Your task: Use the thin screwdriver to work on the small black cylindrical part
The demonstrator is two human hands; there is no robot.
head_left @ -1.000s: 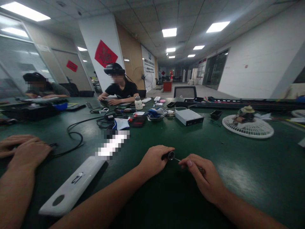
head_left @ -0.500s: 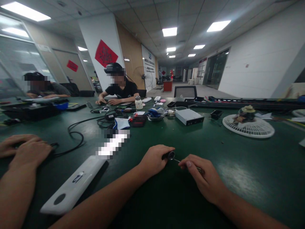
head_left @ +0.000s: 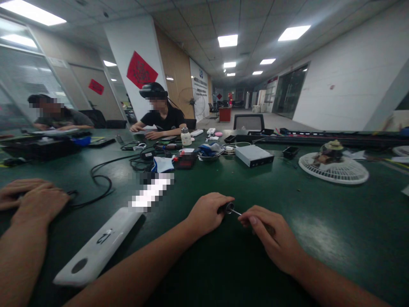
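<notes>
My left hand [head_left: 206,215] is closed around a small dark cylinder [head_left: 229,207] with a round, shiny-rimmed end facing me. Across from it, my right hand [head_left: 271,232] grips a thin-shafted screwdriver [head_left: 237,212], most of its handle hidden by the fingers. The shaft points left, and its tip is at or inside the cylinder's round end; how deep I cannot tell. Both hands are low over the green table [head_left: 255,187].
A long white device [head_left: 99,247] marked 12 lies by my left forearm. At far left, another person's hands [head_left: 38,198] rest near a black cable [head_left: 105,187]. Farther back are a grey drive box [head_left: 254,156], a white fan grille [head_left: 334,168] and a bottle [head_left: 185,137]. Two people sit opposite.
The screwdriver's shaft has shifted slightly against the cylinder's round end. My hands stay in nearly the same place. The person opposite has moved their hands a little.
</notes>
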